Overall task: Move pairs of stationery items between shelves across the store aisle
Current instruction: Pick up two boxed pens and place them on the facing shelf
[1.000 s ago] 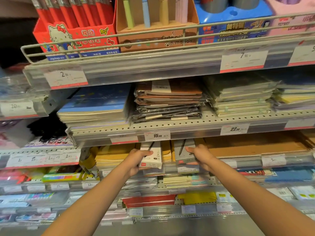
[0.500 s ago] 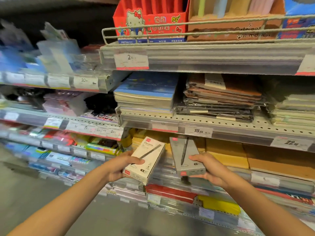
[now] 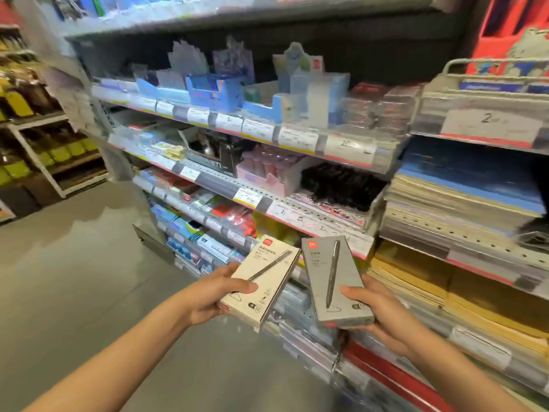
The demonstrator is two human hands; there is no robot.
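My left hand [image 3: 212,294] grips a cream pen box [image 3: 263,281] with a pen printed on its face, thumb across the lower part. My right hand [image 3: 378,315] holds a grey pen box [image 3: 334,278] of the same shape, fingers under its lower end. Both boxes are held side by side in front of me, clear of the shelves, a little apart from each other. The shelf with yellow notebook stacks [image 3: 463,281] lies to the right of the boxes.
Stationery shelves [image 3: 297,209] with price tags run from the left middle to the right edge. Stacked notebooks [image 3: 463,197] fill the right shelves. Grey aisle floor [image 3: 74,278] spreads to the left. Another shelf unit [image 3: 44,150] stands at the far left.
Both hands pulled the two pen boxes off the lower shelf and drew them toward me. The view has swung left, so the aisle floor and the far shelf unit now show.
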